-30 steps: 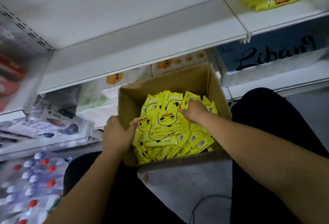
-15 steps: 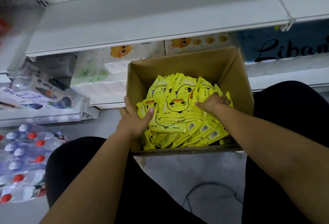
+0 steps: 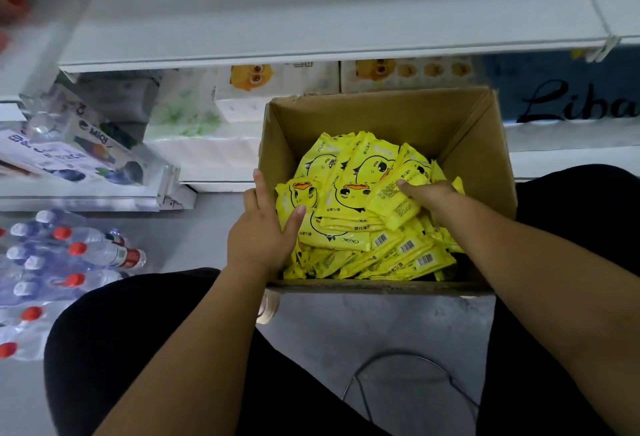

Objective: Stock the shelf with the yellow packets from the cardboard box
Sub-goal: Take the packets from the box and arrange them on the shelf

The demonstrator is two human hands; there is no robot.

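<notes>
We look down into a cardboard box [image 3: 446, 124] on the floor, full of yellow packets [image 3: 349, 193]. Our left hand [image 3: 263, 231] spreads over the pile's left edge, thumb pressing a packet; our right hand [image 3: 429, 193] curls onto another, fingertips hidden. We judge we're gathering a stack; next, lift it to the white shelf [image 3: 311, 20] above.

Bottles [image 3: 69, 262] with red and white caps lie in shrink-wrapped packs on the floor [image 3: 381, 328] at far left. Above them, clear-wrapped boxes [image 3: 79, 155] marked "MIQI", tilted. White tissue packs [image 3: 194, 124] with green print beside those; duck-print cartons [image 3: 346, 75] behind. Blue pack [image 3: 571, 89] with black script "Liba" at right. Thin wire loop [image 3: 398, 366] on the floor, maybe a cable. Black trousers [image 3: 138, 349] at both lower sides.
</notes>
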